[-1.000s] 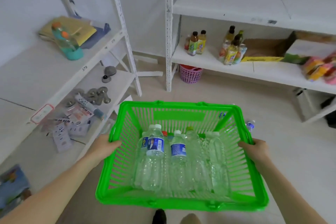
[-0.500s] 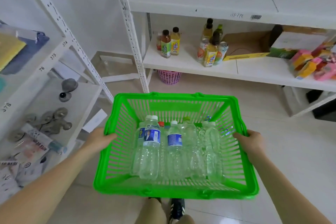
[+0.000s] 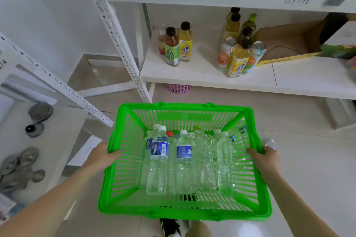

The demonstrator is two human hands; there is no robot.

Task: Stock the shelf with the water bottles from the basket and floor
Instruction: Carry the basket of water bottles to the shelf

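Head view, and I've got the green basket (image 3: 185,215) held up in front of me. My left grip (image 3: 104,157) is wrapped over the basket's left rim. My right grip (image 3: 266,159) is clamped on its right rim. Fingers are hooked over the edge on both sides.

Inside the basket lie the water bottles (image 3: 158,161), a loose row on their sides with caps toward the far wall (some labelled blue, some bare). Beyond the basket's far edge is the shelf (image 3: 202,75), carrying tea bottles (image 3: 171,48) in two clusters with bare board between them. Past the basket's far-left corner, one clear bottle (image 3: 99,76) looks to be standing on the floor, though it's faint.

Now the trouble spots, as I judge them:
- **Rolling load:** nothing pins those bottles. If I tip the basket they'll roll to the low end, the weight will lurch, and a rim could twist out of one grip.
- **Clipping the post:** the shelf's upright post (image 3: 125,52) stands just beyond the basket's far-left corner. Swing in crooked and the basket clips it.
- **Hidden floor:** the basket hides the floor beneath it, so a stray bottle down there could catch my foot.
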